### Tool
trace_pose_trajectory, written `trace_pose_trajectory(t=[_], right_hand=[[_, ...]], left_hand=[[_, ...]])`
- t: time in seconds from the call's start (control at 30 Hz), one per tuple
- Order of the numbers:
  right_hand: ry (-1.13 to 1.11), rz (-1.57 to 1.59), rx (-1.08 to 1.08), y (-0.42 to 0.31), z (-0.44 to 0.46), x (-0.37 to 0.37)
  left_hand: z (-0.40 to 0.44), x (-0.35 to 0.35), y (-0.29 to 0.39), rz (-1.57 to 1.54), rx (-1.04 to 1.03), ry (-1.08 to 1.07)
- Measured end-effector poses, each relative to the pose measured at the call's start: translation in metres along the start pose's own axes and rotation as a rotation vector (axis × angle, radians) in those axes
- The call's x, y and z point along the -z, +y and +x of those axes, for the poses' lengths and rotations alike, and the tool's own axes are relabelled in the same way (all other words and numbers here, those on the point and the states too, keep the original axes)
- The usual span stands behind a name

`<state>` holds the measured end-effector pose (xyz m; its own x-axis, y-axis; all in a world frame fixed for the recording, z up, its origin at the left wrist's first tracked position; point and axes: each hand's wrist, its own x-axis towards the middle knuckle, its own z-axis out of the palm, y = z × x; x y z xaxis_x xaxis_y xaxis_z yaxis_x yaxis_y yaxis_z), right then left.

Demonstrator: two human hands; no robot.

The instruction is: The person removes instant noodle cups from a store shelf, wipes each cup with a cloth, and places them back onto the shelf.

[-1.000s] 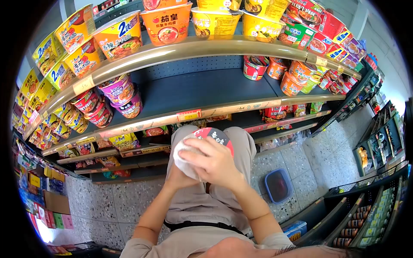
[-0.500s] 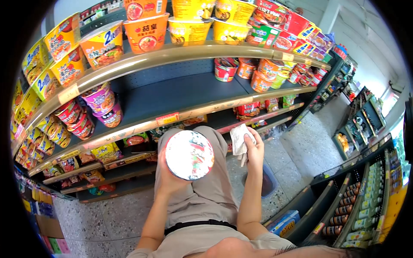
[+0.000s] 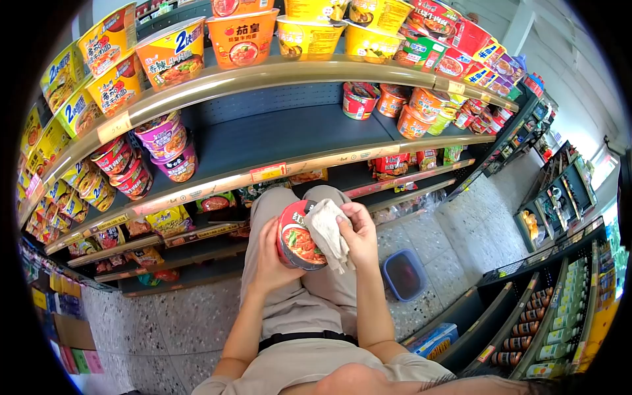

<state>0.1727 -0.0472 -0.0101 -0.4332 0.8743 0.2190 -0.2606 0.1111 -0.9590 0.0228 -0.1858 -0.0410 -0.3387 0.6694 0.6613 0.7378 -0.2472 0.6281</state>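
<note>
My left hand (image 3: 268,262) grips a red instant noodle cup (image 3: 297,238) from its left side, above my lap. The cup's printed lid is tilted up toward me and shows a noodle picture. In my right hand (image 3: 359,236) a crumpled white cloth (image 3: 327,232) is pinched between thumb and fingers. The cloth lies against the right part of the cup and hides some of its lid. Both hands are close together in front of the shelf.
Noodle tubs (image 3: 242,39) line the top shelf, with stacked purple cups (image 3: 172,150) and orange cups (image 3: 416,118) on the middle shelf (image 3: 263,135). A blue plastic basin (image 3: 404,275) stands on the floor at my right. Bottles fill a rack (image 3: 526,322) at lower right.
My right hand has brought the cloth left onto the cup. The cup has turned, so the glare is gone and its red lid shows. The view has shifted slightly.
</note>
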Motion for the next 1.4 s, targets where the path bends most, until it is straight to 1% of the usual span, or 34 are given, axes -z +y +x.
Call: trace_pose_trajectory(t=[0.07,0.17,0.3,0.33,0.43,0.47,0.57,0.6,0.7,0.73,0.77,0.83,0.87,0.97,1.03,1.1,1.13,1.17,1.23,1.3,1.37,1.4], right_hand=[[0.09,-0.492,0.345,-0.007,-0.002,-0.007],[-0.099,-0.625,0.529,-0.017,-0.009,-0.011],[-0.151,-0.858,0.535,-0.045,-0.022,-0.029],[-0.153,-0.843,0.492,-0.051,-0.023,-0.036],[-0.113,-0.886,0.507,-0.032,-0.02,-0.034],[-0.092,-0.861,0.506,-0.023,-0.016,-0.031],[-0.1,-0.671,0.591,-0.03,-0.016,-0.029],[-0.166,-0.579,0.561,-0.04,-0.021,-0.033],[-0.444,-0.568,0.741,-0.053,-0.031,-0.04],[-0.495,-0.616,0.718,-0.055,-0.036,-0.045],[-0.49,-0.62,0.708,-0.057,-0.037,-0.048],[-0.481,-0.627,0.689,-0.059,-0.038,-0.051],[-0.431,-0.661,0.704,-0.059,-0.036,-0.051],[-0.254,-0.769,0.719,-0.051,-0.02,-0.043],[-0.117,-0.851,0.704,-0.036,-0.004,-0.03],[0.107,-0.942,0.613,-0.017,0.009,-0.013],[0.182,-1.021,0.606,-0.017,0.013,-0.004],[0.243,-1.022,0.611,-0.016,0.013,0.002],[0.246,-0.705,0.533,-0.02,0.012,0.003],[0.086,-0.552,0.556,-0.033,0.0,-0.005],[-0.162,-0.549,0.655,-0.046,-0.017,-0.017],[-0.291,-0.545,0.72,-0.054,-0.022,-0.024]], left_hand=[[-0.002,0.001,-0.002,0.023,-0.007,0.014],[-0.003,0.001,-0.001,0.035,-0.003,0.033],[-0.003,0.0,-0.003,0.046,0.016,0.078],[-0.003,0.001,-0.003,0.046,0.008,0.072],[-0.001,0.003,-0.001,0.047,-0.007,0.055],[-0.001,0.004,-0.001,0.048,-0.005,0.05],[0.002,0.005,0.002,0.036,0.021,0.057],[0.002,0.005,0.002,0.027,0.034,0.061],[-0.003,0.003,-0.006,-0.011,0.098,0.051],[-0.007,0.001,-0.018,-0.083,0.091,0.019],[-0.013,-0.002,-0.025,-0.123,0.112,0.025],[-0.011,-0.001,-0.019,-0.201,0.152,0.039],[-0.011,0.0,-0.013,-0.11,0.107,0.076],[-0.005,0.005,0.001,-0.015,-0.031,0.09],[-0.004,0.005,0.005,-0.035,-0.031,0.098],[-0.005,0.006,0.005,-0.031,-0.021,0.092],[-0.005,0.005,0.006,-0.038,-0.021,0.093],[-0.005,0.005,0.005,-0.044,-0.021,0.093],[-0.004,0.005,0.005,-0.056,-0.015,0.089],[-0.006,0.003,0.006,-0.04,-0.018,0.091],[-0.005,0.002,0.005,-0.04,0.007,0.078],[0.0,0.003,0.009,-0.014,-0.035,0.07]])
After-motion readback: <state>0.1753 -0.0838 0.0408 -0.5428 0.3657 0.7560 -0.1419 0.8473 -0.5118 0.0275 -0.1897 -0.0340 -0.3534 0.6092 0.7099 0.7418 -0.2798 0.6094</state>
